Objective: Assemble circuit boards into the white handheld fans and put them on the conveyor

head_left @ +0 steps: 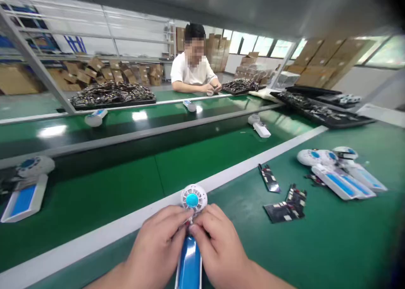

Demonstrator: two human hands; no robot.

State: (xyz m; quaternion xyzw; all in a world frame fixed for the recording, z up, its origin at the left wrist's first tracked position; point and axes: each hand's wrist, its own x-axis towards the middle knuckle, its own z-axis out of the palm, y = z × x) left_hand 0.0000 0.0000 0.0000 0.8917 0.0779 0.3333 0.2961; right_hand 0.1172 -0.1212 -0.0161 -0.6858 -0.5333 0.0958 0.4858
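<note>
Fingers (pixel 207 218) of both hands are drawn in close and pinch a handheld fan (pixel 190 259) from either side, at the neck between its head and handle. The left hand (pixel 160 242) and right hand (pixel 224 247) nearly meet there, thumbs side by side; a speck of red shows between them, but the fingertips hide which small part they grip. The fan is at the lower centre of the view, its white round head with a shiny blue middle pointing away from the person, its blue handle toward them.

To the right on the green worktable (pixel 344 242) lie dark circuit boards (pixel 284 212) with pale patches; any print on these is too small to read. Beyond them is a cluster of more white-and-blue fans (pixel 341 175).

Past a white rail (pixel 104 232), a green conveyor belt (pixel 120 204) carries a fan (pixel 262 129) at right and another (pixel 27 196) at far left.

Across the line, a co-worker (pixel 191 74) in a white T-shirt handles a small pale object between heaps of dark parts (pixel 112 93). Cardboard boxes (pixel 322 63) are stacked behind, their small markings too blurred to read.
</note>
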